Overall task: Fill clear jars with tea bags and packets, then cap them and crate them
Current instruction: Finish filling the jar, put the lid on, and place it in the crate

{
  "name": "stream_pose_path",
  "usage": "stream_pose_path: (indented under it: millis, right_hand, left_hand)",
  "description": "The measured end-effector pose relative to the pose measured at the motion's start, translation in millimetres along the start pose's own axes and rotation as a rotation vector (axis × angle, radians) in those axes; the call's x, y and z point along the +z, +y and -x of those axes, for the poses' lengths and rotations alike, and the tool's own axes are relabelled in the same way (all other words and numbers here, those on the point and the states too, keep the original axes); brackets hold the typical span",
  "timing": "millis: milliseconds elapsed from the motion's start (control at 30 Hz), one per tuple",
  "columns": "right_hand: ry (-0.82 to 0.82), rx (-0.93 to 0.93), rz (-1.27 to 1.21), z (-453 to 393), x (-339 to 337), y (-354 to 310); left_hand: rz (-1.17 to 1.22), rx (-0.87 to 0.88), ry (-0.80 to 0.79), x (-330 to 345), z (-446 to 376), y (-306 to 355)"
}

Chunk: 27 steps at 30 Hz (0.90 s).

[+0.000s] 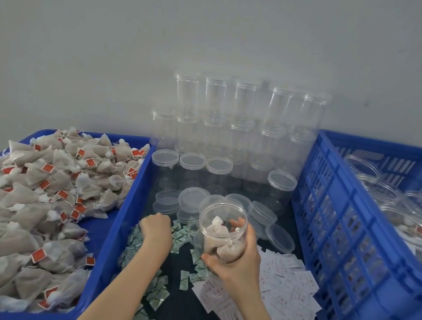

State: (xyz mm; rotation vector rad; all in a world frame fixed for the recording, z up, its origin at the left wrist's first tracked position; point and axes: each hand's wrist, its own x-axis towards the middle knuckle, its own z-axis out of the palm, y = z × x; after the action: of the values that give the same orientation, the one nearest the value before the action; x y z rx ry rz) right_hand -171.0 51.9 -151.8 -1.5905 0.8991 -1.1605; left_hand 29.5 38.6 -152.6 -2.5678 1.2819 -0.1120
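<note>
My right hand (pixel 237 262) grips a clear open jar (pixel 221 230) tilted toward me, with several tea bags inside. My left hand (pixel 157 227) reaches down with curled fingers into the small green packets (pixel 158 286) strewn on the dark table; whether it pinches one is hidden. Loose clear lids (pixel 279 237) lie behind the jar. A blue tray (pixel 127 202) on the left is heaped with tea bags (pixel 33 202) bearing red tags. White packets (pixel 283 288) lie under and right of my right hand.
Empty capped jars (pixel 239 125) are stacked in rows against the grey wall. A tall blue crate (pixel 344 234) on the right holds several filled jars (pixel 420 218). The dark table runs between tray and crate.
</note>
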Motion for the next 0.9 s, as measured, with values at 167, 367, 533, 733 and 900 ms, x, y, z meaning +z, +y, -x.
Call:
stream_pose_path:
  millis: [167, 367, 533, 733, 900]
  right_hand:
    - [0.01, 0.003, -0.007, 1, -3, -1]
    - [0.02, 0.012, -0.011, 2, -6, 3]
    - [0.007, 0.027, -0.031, 4, -6, 6]
    - [0.044, 0.018, -0.022, 3, -9, 10]
    - [0.048, 0.045, 0.061, 4, -22, 15]
  left_hand:
    - [0.015, 0.0, 0.023, -8, 7, -3]
    - [0.12, -0.053, 0.212, -56, 27, -15]
    - [0.476, 0.047, 0.646, -118, 60, -21]
    - [0.506, 0.57, 0.273, -147, 78, 8]
    - [0.216, 0.773, 0.132, -136, 78, 41]
